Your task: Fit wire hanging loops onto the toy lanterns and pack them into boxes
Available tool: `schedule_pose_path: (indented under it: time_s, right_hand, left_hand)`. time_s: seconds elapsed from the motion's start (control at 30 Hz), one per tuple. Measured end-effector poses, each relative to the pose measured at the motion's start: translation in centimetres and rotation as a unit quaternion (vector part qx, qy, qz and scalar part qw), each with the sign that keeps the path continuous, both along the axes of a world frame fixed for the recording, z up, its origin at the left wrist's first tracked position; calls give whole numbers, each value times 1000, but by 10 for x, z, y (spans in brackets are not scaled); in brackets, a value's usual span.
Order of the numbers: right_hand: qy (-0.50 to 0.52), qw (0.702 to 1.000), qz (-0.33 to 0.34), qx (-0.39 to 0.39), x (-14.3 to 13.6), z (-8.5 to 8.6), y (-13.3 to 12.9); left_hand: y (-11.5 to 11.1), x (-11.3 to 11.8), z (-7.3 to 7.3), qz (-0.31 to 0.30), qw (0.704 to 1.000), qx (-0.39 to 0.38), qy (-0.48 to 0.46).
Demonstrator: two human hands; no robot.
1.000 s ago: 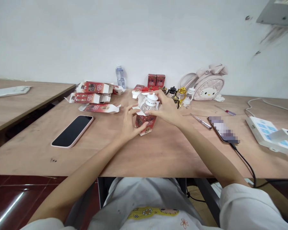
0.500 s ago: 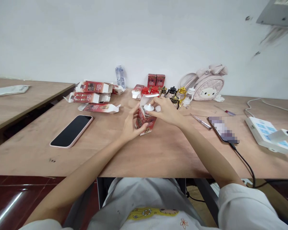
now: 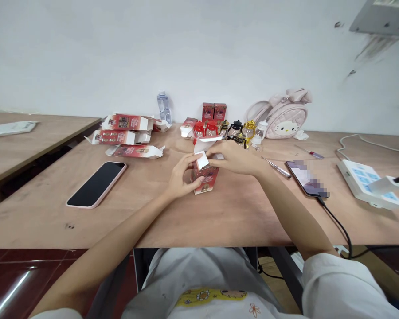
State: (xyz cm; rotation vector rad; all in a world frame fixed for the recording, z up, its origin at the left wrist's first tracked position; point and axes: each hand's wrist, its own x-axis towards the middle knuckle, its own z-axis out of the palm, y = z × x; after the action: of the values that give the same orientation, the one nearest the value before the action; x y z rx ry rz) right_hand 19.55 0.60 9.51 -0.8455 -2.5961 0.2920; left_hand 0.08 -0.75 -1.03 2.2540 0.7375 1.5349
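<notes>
left hand (image 3: 181, 177), frame centre: grip clasping red box (image 3: 209, 178), lettering too small to read. right hand (image 3: 236, 156) at white flaps (image 3: 202, 160), cannot tell if pinching.

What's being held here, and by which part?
The left hand holds a red box by its left side, thumb on the front. The right hand is at the open top; any grip there can't be told.

Red printed carton (image 3: 210, 179), white on flap undersides. Roughly upright on bench (image 3: 199, 217), set back from front edge. Gripped round near-left side by left hand (image 3: 181, 177), fingers of right hand (image 3: 231, 156) at top. Not closed: white side flap (image 3: 202, 160) bent inward, broad rear lid (image 3: 207, 143) raised. Interior hidden.
</notes>
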Motion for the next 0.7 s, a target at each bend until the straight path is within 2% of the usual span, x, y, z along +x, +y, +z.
schedule_pose_path:
  time_s: [0.17,0.4,0.6,0.7]
  right_hand:
    - [9,1000,29,-8,9,9,-1]
    - [96,994,22,42,23,11,8]
    - [123,991,29,42,15,7,6]
    - [91,992,-10,82,10,8,2]
  left_hand:
    - [-2,-1,2,-12,1000,-4,-4]
    - [-2,-1,2,-17,1000,-8,-10]
    - [-2,-2,1,-38,999,-14,-11]
    - [-2,-2,1,-43,999,-13,-13]
